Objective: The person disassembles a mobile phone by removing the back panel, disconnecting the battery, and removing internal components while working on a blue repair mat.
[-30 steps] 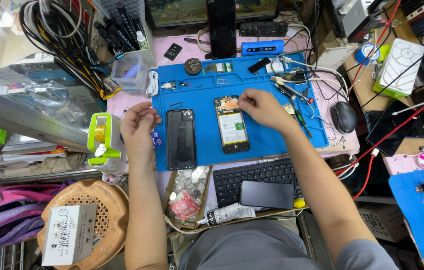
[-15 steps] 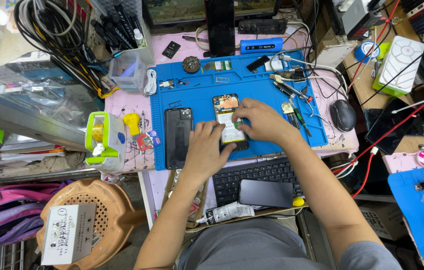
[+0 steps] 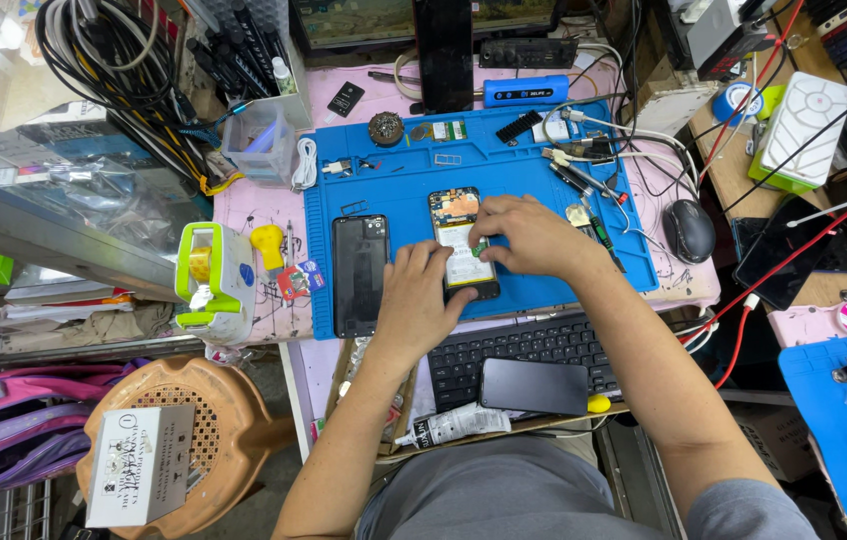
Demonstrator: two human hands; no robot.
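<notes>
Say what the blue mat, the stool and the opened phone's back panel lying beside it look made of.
Mat: probably silicone, matte blue with moulded compartments.
Stool: moulded plastic, tan, perforated seat.
Back panel: glossy black, glass or plastic; cannot tell.
Both hands rest on the opened phone.

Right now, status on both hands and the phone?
Left hand steadies opened phone on blue mat. Right hand pinches small part. Black back cover alongside.
</notes>
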